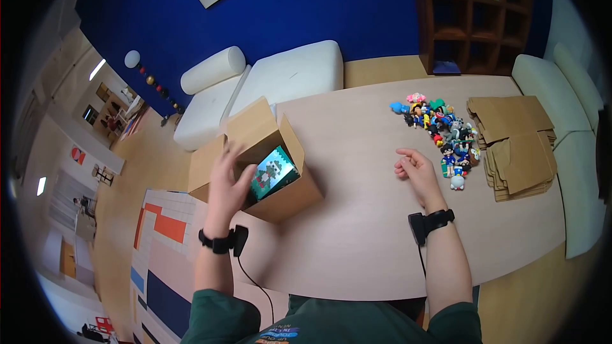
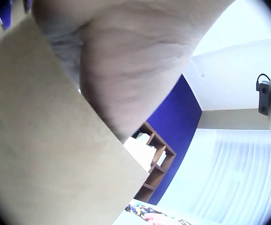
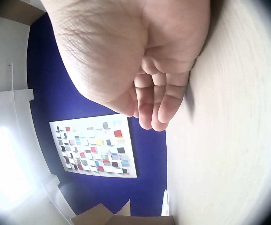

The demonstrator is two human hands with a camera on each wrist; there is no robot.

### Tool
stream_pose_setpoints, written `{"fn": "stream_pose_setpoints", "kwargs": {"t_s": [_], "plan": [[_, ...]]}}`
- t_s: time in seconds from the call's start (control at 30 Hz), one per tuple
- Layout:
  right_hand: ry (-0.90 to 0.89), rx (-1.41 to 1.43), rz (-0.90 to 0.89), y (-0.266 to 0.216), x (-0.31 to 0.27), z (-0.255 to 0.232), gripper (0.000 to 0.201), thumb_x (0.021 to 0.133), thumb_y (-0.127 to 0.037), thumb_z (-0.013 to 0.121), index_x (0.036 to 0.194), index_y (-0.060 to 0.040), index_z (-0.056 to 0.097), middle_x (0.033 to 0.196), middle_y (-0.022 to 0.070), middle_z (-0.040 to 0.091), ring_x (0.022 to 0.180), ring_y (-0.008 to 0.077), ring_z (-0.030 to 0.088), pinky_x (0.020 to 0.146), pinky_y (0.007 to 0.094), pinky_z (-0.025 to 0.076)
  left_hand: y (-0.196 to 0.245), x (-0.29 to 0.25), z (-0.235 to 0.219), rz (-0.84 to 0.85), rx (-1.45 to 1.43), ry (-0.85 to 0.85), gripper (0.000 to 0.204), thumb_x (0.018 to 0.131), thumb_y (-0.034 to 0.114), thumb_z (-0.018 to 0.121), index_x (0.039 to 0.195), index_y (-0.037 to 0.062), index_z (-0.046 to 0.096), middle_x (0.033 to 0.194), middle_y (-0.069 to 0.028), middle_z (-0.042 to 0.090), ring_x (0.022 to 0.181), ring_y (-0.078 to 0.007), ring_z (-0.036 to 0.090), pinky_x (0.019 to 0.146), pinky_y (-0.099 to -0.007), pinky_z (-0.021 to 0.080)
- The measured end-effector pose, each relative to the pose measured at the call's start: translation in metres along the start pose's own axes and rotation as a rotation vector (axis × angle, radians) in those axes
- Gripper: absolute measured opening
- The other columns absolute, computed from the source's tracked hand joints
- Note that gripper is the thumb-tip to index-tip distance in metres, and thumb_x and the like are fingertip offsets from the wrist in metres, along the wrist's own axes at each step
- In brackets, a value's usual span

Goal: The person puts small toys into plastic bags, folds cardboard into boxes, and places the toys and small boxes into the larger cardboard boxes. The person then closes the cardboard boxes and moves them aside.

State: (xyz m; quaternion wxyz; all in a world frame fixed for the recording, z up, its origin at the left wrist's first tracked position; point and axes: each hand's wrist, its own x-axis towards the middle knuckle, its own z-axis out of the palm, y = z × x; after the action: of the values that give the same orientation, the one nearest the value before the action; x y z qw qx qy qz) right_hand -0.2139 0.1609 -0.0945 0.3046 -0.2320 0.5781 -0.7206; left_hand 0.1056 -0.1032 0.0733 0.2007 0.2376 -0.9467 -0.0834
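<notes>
An open cardboard box [image 1: 284,200] stands at the left of the table, flaps up, with a colourful printed packet [image 1: 273,173] inside it. The left hand [image 1: 226,188] is at the box's left side, fingers spread and slightly blurred; in the left wrist view the palm [image 2: 131,61] is beside a cardboard flap [image 2: 56,136]. Whether it touches the box I cannot tell. Over the table, the right hand [image 1: 421,178] has loosely curled fingers with nothing in them; the right wrist view shows this hand [image 3: 135,61] along the tabletop. Just right of it lies a pile of small toy figures [image 1: 449,130].
Flattened cardboard boxes [image 1: 519,146] are stacked at the right of the pale table [image 1: 357,216]. White sofas [image 1: 293,73] stand behind the table and another pale sofa [image 1: 577,165] at its right. A wooden shelf [image 1: 468,25] is against the blue wall.
</notes>
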Motion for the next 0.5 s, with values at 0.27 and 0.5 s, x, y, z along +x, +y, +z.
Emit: {"fn": "stream_pose_setpoints", "kwargs": {"t_s": [0.27,0.5], "plan": [[-0.011,-0.026,0.016,-0.001,0.001,0.004,0.026,0.103,-0.009,0.054,0.126,0.0007,0.062,0.092,0.0047,0.067,0.078,0.0076,0.061,0.071,0.0209,0.052,-0.019,-0.111,0.056,-0.648,-0.944,0.562,0.065,0.100,0.021,0.064,0.155,0.0065,0.031,0.154,-0.0105,0.035,0.138,-0.0214,0.040,0.111,-0.0373,0.036],[-0.012,-0.059,-0.004,0.008,0.000,0.005,0.025,0.102,-0.009,0.056,0.125,-0.0015,0.063,0.092,0.0048,0.067,0.080,0.0082,0.062,0.073,0.0222,0.053,-0.011,-0.066,0.096,-0.726,-1.216,0.473,0.038,0.093,0.026,0.068,0.117,-0.0022,0.060,0.111,-0.0042,0.061,0.099,-0.0115,0.053,0.086,-0.0293,0.043]]}}
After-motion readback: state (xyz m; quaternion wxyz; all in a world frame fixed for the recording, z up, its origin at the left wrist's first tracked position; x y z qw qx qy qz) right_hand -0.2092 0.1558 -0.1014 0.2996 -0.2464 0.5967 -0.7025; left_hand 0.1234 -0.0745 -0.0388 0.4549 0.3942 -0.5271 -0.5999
